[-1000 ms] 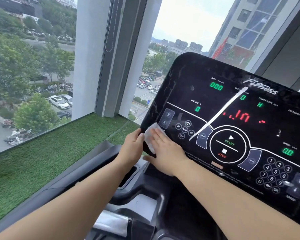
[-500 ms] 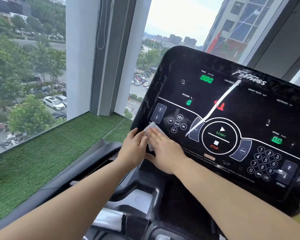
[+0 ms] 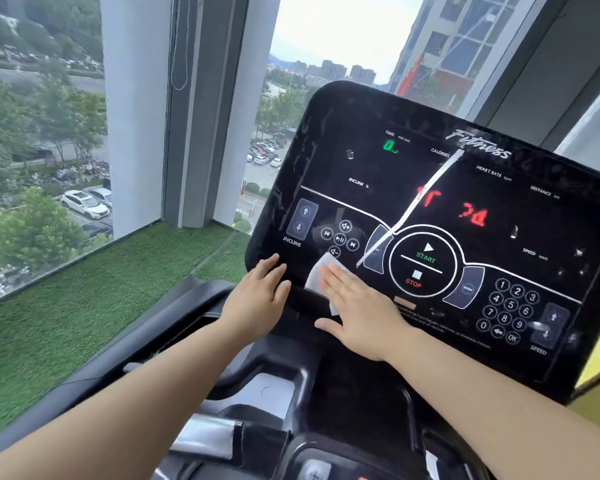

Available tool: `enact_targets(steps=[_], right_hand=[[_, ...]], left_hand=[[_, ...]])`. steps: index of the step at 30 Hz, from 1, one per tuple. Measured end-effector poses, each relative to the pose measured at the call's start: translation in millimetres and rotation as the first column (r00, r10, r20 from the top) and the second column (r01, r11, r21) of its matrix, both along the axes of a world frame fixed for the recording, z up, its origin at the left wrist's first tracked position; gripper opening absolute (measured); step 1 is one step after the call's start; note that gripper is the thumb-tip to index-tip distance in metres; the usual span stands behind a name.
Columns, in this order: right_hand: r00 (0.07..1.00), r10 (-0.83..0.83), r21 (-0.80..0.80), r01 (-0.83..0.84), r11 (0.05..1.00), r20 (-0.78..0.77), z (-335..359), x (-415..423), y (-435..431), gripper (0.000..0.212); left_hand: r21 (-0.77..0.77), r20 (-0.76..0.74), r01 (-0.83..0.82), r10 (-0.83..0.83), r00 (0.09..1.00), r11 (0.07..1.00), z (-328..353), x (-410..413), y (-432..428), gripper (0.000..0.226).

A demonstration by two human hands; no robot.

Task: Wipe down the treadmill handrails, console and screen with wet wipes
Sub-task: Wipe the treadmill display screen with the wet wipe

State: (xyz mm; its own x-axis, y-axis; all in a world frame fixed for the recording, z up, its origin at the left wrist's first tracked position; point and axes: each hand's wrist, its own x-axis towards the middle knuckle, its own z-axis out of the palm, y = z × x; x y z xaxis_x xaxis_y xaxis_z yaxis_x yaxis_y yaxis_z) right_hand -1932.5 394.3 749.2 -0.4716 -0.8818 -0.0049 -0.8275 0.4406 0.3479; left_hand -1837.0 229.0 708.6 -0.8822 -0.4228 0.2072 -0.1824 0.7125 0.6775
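Note:
The black treadmill console (image 3: pixel 430 188) fills the right of the head view, with lit digits, a START/STOP ring and a number pad. A white wet wipe (image 3: pixel 317 277) lies flat on its lower left part, just below the media buttons. My right hand (image 3: pixel 357 311) presses on the wipe with straight fingers, covering most of it. My left hand (image 3: pixel 260 299) rests flat on the console's lower left edge, just left of the wipe, with nothing in it. The black left handrail (image 3: pixel 142 344) runs down to the lower left.
Green artificial turf (image 3: pixel 84 299) lies left of the treadmill, up to a floor-to-ceiling window. A white and grey pillar (image 3: pixel 167 109) stands behind the console's left side. A black tray area and a silver grip (image 3: pixel 208 438) sit below the console.
My right hand has slid the wipe rightward along the console's lower edge. My left hand has come off the wipe and now rests apart from it on the console's edge.

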Motion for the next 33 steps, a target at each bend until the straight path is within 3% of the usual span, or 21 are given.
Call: enact_targets(steps=[7,13,17,21,26,31,33], right_hand=[[0.999,-0.015,0.047,0.017,0.999,-0.035,0.3,-1.3,12.0,0.095],[0.997,-0.082,-0.001,0.082,0.997,-0.008,-4.8,0.9,38.0,0.111],[0.994,-0.076,-0.099,0.083,0.992,0.080,-8.0,10.7,9.4,0.094],[0.992,-0.080,-0.143,0.094,0.985,0.099,-16.2,7.7,8.1,0.101],[0.991,-0.126,-0.097,0.129,0.987,0.035,-17.2,1.6,48.8,0.113],[0.987,-0.146,-0.122,0.153,0.981,0.061,-17.4,4.7,46.9,0.115],[0.991,-0.109,-0.128,0.118,0.985,0.077,-16.6,5.9,28.0,0.107]], left_hand=[[0.028,-0.043,-0.040,0.041,0.998,0.999,9.3,-8.0,26.2,0.047],[-0.133,-0.086,0.017,-0.028,0.996,0.991,7.4,-15.6,46.6,0.047],[-0.150,-0.047,0.034,-0.042,0.998,0.988,4.0,-15.3,48.9,0.069],[-0.186,-0.037,0.025,-0.032,0.999,0.982,5.9,-17.0,49.8,0.072],[-0.252,-0.023,0.033,-0.040,0.999,0.967,2.7,-18.4,51.6,0.055],[-0.262,-0.020,0.076,-0.084,0.996,0.962,-3.7,-17.9,42.1,0.085],[-0.229,-0.036,0.085,-0.095,0.995,0.970,-2.0,-17.7,40.7,0.083]])
